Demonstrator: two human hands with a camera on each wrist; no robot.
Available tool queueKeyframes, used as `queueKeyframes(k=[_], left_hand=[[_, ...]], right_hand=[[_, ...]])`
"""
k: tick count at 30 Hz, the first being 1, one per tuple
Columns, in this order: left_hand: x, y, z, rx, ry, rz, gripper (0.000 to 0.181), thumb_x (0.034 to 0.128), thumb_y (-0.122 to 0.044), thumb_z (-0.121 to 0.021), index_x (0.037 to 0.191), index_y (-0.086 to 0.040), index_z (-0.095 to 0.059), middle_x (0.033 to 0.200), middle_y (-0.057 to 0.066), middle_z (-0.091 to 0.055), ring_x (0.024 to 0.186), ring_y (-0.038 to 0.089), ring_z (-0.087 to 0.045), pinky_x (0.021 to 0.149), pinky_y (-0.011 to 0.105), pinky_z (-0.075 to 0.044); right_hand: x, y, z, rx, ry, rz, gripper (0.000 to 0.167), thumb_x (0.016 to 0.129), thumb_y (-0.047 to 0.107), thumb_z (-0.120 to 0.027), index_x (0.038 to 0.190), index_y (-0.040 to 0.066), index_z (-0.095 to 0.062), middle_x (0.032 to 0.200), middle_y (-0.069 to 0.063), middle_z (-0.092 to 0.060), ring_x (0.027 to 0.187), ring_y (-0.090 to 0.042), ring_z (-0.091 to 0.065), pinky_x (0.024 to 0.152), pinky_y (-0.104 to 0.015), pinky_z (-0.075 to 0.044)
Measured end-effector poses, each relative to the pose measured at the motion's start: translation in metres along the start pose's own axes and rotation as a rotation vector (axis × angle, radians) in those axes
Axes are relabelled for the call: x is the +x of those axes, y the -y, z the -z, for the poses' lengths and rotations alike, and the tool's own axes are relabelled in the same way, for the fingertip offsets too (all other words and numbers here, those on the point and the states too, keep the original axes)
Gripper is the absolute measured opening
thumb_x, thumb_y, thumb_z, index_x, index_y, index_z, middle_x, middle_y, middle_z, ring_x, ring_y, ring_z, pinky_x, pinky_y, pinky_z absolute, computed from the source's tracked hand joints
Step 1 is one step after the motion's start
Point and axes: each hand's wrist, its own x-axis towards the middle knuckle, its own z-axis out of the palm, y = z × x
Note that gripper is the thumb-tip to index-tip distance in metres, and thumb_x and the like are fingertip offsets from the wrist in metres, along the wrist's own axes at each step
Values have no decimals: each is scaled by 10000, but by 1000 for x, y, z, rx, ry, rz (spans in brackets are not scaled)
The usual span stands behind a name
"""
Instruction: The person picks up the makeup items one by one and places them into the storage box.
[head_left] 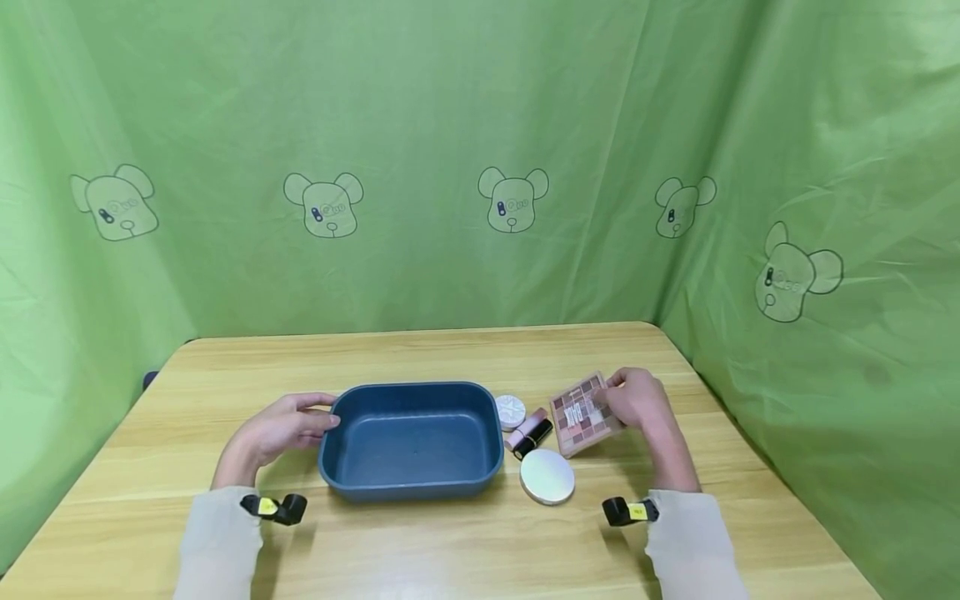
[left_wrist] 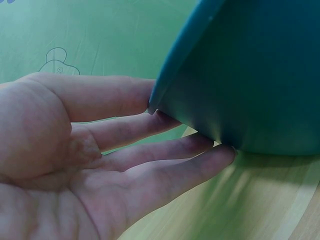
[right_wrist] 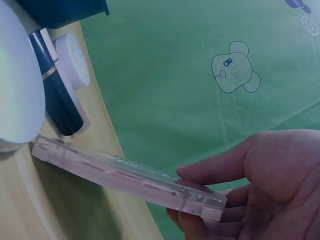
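A dark blue rectangular plastic basin [head_left: 416, 493] sits on the table. My left hand [head_left: 288, 427] holds its left end, the thumb at the rim and the other fingers against the outer wall in the left wrist view. My right hand [head_left: 633, 398] pinches an eyeshadow palette [head_left: 581, 421] with a clear lid by its right side. In the right wrist view the palette [right_wrist: 130, 182] is tilted, its held end raised off the table. To its left lie a black lipstick tube [head_left: 533, 439], a pink tube [head_left: 525, 429], a round white compact [head_left: 547, 477] and a smaller embossed round case [head_left: 510, 412].
The wooden table [head_left: 420, 550] carries all these things. Green curtain [head_left: 420, 275] with printed bear heads hangs behind the table and along its right and left sides. A small camera is strapped at each wrist.
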Motion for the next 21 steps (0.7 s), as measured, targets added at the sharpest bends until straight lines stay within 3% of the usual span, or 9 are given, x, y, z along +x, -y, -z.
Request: queueKeyframes(k=[4,12,21], left_hand=[[-1,0,1,-3,-2,-2,605,982,-112,-625,1470,143,-374,1279,265,-639,1076,273,-694,953,372,-605],[-1,0,2,-8,7,-7,614,977,-113,-630,1465,154,-371,1242,241,-662,1057,263,-702,936,355,-611],[0,1,1,-12,-4,-2,612,979,-106,-628,1474,143,-369,1289,284,-627,1073,267,-696,952,371,-605]], right_hand=[[-1,3,2,14,25,-1,331,921,195,-664,1094,-85,-630,884,-167,-659,726,-224,-603,565,-294,-527],[-1,4,5,-14,39,6,409,914,202,-657,1170,-116,-640,973,-222,-690,831,-275,-638,643,-304,-534],[-5,7,3,76,80,-12,331,938,217,-672,1060,-88,-629,823,-133,-692,654,-175,-634,568,-297,-558]])
